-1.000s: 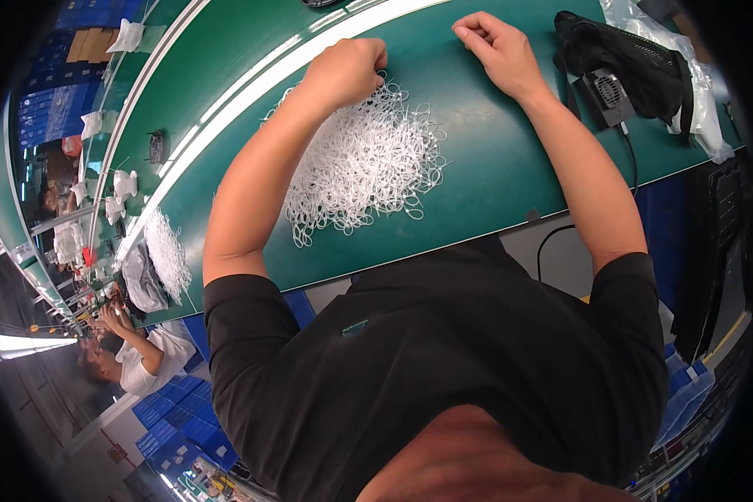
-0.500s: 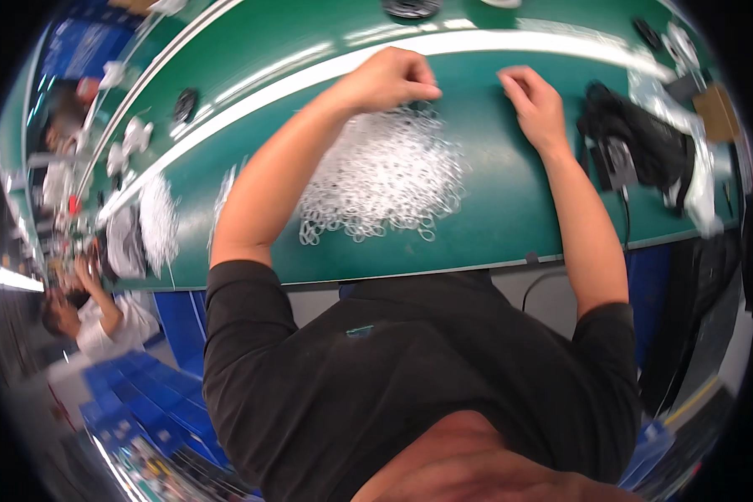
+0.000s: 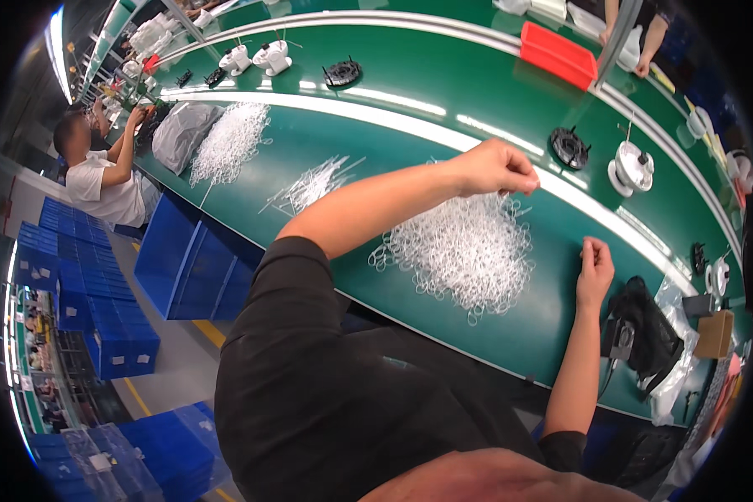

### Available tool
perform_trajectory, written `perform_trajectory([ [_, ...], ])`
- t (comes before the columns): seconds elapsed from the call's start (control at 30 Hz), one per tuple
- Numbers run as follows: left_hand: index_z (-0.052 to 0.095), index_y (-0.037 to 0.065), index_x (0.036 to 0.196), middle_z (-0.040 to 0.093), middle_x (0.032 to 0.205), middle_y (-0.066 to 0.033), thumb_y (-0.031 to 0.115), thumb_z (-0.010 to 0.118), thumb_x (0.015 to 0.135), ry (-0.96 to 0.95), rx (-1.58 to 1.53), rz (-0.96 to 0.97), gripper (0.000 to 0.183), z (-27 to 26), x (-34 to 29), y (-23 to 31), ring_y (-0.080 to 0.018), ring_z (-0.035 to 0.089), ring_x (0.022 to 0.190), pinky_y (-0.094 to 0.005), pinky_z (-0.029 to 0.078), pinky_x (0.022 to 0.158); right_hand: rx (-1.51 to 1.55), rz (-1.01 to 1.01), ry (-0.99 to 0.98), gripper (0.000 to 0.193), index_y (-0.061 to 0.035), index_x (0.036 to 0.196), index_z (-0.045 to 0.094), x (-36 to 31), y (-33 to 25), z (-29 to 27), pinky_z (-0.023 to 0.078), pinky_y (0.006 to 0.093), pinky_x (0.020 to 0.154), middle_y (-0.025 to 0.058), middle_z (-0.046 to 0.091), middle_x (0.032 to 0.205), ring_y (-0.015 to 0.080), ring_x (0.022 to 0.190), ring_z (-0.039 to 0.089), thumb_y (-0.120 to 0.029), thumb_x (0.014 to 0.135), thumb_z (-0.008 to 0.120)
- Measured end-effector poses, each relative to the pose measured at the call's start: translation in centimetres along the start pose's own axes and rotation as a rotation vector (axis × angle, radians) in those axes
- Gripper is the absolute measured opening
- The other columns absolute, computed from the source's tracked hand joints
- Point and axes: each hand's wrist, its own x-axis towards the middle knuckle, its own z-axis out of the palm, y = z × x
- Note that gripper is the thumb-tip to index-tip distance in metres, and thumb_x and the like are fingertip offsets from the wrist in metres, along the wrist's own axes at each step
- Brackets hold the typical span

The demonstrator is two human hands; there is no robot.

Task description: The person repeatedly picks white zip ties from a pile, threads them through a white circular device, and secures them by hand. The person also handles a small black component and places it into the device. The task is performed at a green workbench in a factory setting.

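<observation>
A heap of small white plastic loops (image 3: 468, 251) lies on the green worktop (image 3: 393, 289). Over its far edge is my left hand (image 3: 498, 167), thumb and fingers pressed together. Whatever may be pinched there is too small to make out. My right hand (image 3: 594, 272) is to the right of the heap, with its fingers also drawn together and no held thing discernible. Left of the heap, partly behind my left forearm, lies a small bunch of straight thin white strips (image 3: 314, 184). Farther left is a second pile of white loops and strips (image 3: 233, 138).
At right lie a black cloth bag (image 3: 644, 326), clear plastic wrap and a cardboard box (image 3: 714, 335). Beyond the bench, a green surface carries black round parts (image 3: 570, 148), white housings (image 3: 632, 169) and a red tray (image 3: 558, 55). Blue bins (image 3: 197, 263) and a seated person are at left.
The view has swung, bringing more of the left side and far surface into sight. Both hands keep about the same places by the heap, their fingers still drawn together.
</observation>
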Motion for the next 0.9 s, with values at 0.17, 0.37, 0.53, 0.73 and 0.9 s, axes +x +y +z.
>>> perform_trajectory([
  [0.17, 0.067, 0.000, 0.089, 0.071, 0.087, -0.0091, 0.011, 0.072, 0.090, -0.025, -0.042, 0.053, 0.012, -2.3, -2.6, 0.0, -0.0116, 0.063, 0.069, -0.0272, 0.051, 0.059, -0.083, -0.043, -0.002, 0.018, -0.0001, 0.093, 0.065, -0.3, -0.1, -0.1, 0.043, 0.0234, 0.064, -0.0005, 0.057, 0.075, 0.0078, 0.069, 0.051, -0.017, 0.097, 0.061],
  [0.37, 0.060, 0.000, 0.099, 0.071, 0.090, -0.0134, 0.010, 0.065, 0.095, -0.032, -0.094, 0.121, 0.012, -3.6, -6.0, 1.3, -0.0132, 0.067, 0.071, -0.0263, 0.054, 0.057, -0.063, -0.040, 0.024, 0.016, -0.0013, 0.091, 0.065, 0.1, 0.2, -0.2, 0.043, 0.0241, 0.062, 0.0002, 0.058, 0.072, 0.0084, 0.067, 0.053, -0.017, 0.095, 0.064],
  [0.53, 0.066, -0.002, 0.107, 0.072, 0.090, -0.0105, 0.008, 0.067, 0.093, 0.052, -0.069, 0.147, 0.018, -5.2, -8.9, 2.9, -0.0117, 0.067, 0.073, -0.0247, 0.055, 0.061, -0.077, -0.069, 0.058, 0.017, -0.0007, 0.092, 0.066, 0.1, -0.2, 0.2, 0.045, 0.0252, 0.063, 0.0007, 0.060, 0.072, 0.0093, 0.067, 0.054, -0.017, 0.094, 0.064],
  [0.73, 0.066, -0.006, 0.110, 0.072, 0.097, -0.0174, 0.004, 0.066, 0.092, 0.029, -0.230, 0.160, 0.020, -6.9, -12.5, 3.2, -0.0178, 0.071, 0.082, -0.0282, 0.059, 0.068, -0.159, -0.066, 0.056, 0.016, 0.0000, 0.093, 0.066, -0.6, -0.7, 0.8, 0.046, 0.0264, 0.063, 0.0019, 0.061, 0.073, 0.0101, 0.067, 0.056, -0.016, 0.094, 0.064],
  [0.9, 0.065, -0.003, 0.105, 0.072, 0.098, -0.0188, 0.001, 0.066, 0.092, -0.015, -0.219, 0.163, 0.013, -8.4, -14.1, 2.6, -0.0220, 0.073, 0.084, -0.0303, 0.062, 0.065, -0.199, -0.080, 0.070, 0.016, -0.0004, 0.093, 0.066, -0.5, 0.0, 0.9, 0.046, 0.0268, 0.063, 0.0023, 0.062, 0.072, 0.0106, 0.066, 0.056, -0.016, 0.094, 0.064],
])
